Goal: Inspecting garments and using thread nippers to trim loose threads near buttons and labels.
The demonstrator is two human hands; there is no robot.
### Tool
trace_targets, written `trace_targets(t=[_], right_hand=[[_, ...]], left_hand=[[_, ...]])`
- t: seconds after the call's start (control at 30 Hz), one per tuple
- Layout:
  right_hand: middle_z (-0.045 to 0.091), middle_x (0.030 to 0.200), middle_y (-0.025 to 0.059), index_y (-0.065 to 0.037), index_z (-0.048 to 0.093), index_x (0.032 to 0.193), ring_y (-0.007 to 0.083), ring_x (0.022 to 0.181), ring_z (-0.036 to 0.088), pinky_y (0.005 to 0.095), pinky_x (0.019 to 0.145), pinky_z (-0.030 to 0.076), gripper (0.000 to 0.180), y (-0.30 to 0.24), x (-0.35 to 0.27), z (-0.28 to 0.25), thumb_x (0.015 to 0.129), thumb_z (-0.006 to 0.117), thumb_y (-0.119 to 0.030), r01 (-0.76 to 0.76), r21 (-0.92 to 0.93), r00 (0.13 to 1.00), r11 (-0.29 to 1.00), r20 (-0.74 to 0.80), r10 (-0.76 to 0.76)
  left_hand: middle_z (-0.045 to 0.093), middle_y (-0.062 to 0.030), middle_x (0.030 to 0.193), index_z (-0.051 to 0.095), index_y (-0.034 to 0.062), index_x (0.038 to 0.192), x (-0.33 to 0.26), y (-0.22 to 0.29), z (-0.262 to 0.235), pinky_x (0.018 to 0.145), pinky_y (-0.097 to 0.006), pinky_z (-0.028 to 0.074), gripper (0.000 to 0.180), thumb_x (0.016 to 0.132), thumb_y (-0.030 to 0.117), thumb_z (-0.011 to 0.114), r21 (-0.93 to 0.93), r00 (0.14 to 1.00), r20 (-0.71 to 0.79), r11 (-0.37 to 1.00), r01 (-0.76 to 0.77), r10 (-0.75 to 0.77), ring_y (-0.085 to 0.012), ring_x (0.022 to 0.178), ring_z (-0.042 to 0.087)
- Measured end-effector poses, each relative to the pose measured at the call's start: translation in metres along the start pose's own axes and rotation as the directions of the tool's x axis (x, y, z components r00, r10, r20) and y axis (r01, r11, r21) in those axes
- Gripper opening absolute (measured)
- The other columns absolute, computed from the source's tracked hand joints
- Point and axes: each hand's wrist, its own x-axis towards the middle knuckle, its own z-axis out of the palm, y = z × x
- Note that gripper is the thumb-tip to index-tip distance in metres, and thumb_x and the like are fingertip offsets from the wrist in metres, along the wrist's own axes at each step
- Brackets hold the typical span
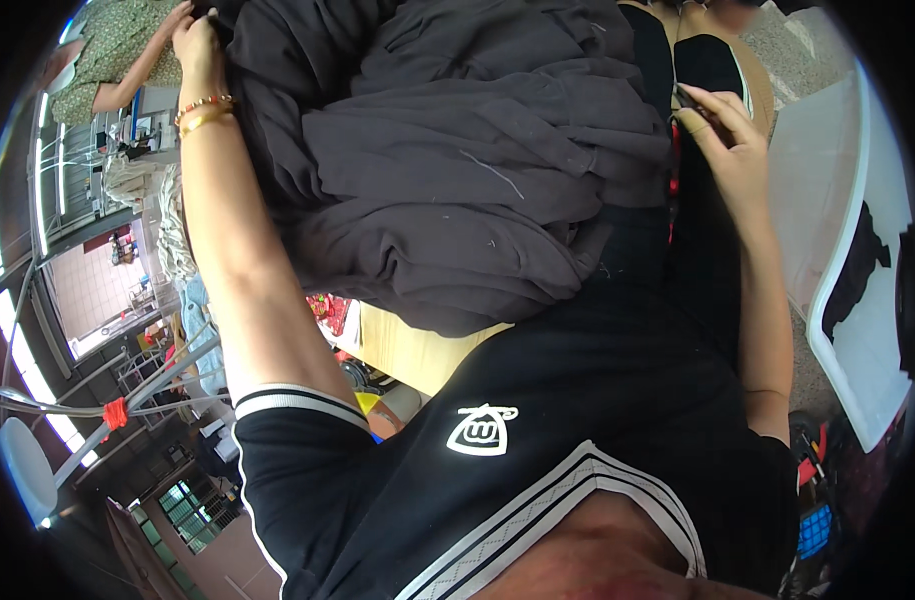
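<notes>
A heap of dark grey cloth (457, 150), apparently a garment, spreads in folds across my lap and the table. At the upper left my left hand (197, 45) is closed at the cloth's far edge, its fingertips partly cut off by the rim. My right hand (725, 130) is at the upper right, over my dark trousers, beside the cloth. Its thumb and fingers pinch a small, thin dark object whose kind I cannot make out. A red cord (673, 185) hangs just below those fingers. Loose pale threads (492, 172) lie on the cloth.
A light wooden tabletop (417, 350) shows under the cloth. To the right stands a white plastic bin (847, 300) with black cloth pieces (862, 270). Another person's patterned sleeve (127, 50) is at the upper left. Metal poles (157, 375) with red ties stand left.
</notes>
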Motion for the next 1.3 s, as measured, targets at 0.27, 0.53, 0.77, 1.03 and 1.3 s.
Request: trace_targets(t=[0.27,0.53,0.77,1.03,1.3], right_hand=[[0.043,0.082,-0.0074,-0.006,0.066,0.128,0.0019,0.071,0.043,0.0197,0.064,0.037,0.054,-0.023,0.001,0.033,0.078,0.085,-0.010,-0.241,0.256,0.952,0.936,0.252,0.176],[0.051,0.073,-0.0032,-0.001,0.065,0.083,0.0050,0.065,0.043,0.0238,0.057,0.036,0.021,-0.056,-0.019,0.023,0.078,0.084,-0.010,-0.132,0.252,0.763,0.959,0.644,-0.064],[0.056,0.074,-0.0028,-0.003,0.069,0.083,0.0035,0.063,0.047,0.0216,0.055,0.035,0.016,-0.053,-0.002,0.005,0.075,0.083,-0.003,-0.081,0.221,0.793,0.972,0.605,-0.071],[0.040,0.065,-0.0080,-0.009,0.074,0.113,0.0025,0.062,0.039,0.0222,0.057,0.032,0.032,-0.069,0.044,0.037,0.083,0.080,-0.013,0.186,0.066,0.963,0.980,0.186,-0.196],[0.049,0.061,0.0026,-0.012,0.069,0.124,0.0123,0.056,0.046,0.0298,0.056,0.040,0.045,-0.044,0.079,0.102,0.084,0.079,-0.030,0.157,-0.223,0.957,0.962,0.275,-0.092]], left_hand=[[0.063,-0.0189,0.123,0.062,-0.0017,0.126,-0.221,0.205,0.170,0.098,-0.038,0.048,0.042,0.092,0.021,0.072,0.352,0.751,0.448,0.676,-0.648,0.486,-0.0347,0.115,0.060],[0.071,-0.0113,0.097,0.072,0.0006,0.101,-0.257,0.182,0.168,0.075,-0.036,0.054,0.025,0.084,0.017,0.077,0.215,0.707,0.607,0.781,-0.586,0.364,-0.0318,0.085,0.069],[0.074,-0.0058,0.098,0.076,0.0074,0.098,-0.293,0.187,0.151,0.079,-0.035,0.052,0.016,0.082,0.009,0.075,0.067,0.578,0.659,0.729,-0.681,0.480,-0.0250,0.087,0.069],[0.071,-0.0076,0.094,0.071,-0.0026,0.099,-0.285,0.181,0.158,0.079,-0.025,0.052,0.020,0.099,0.017,0.066,0.178,0.778,0.625,0.960,-0.217,0.060,-0.0117,0.089,0.068],[0.060,-0.0245,0.123,0.054,0.0038,0.136,-0.225,0.136,0.182,0.096,-0.045,0.053,0.061,0.083,0.025,0.077,0.627,0.973,0.217,0.752,-0.205,0.084,-0.0415,0.112,0.063]])
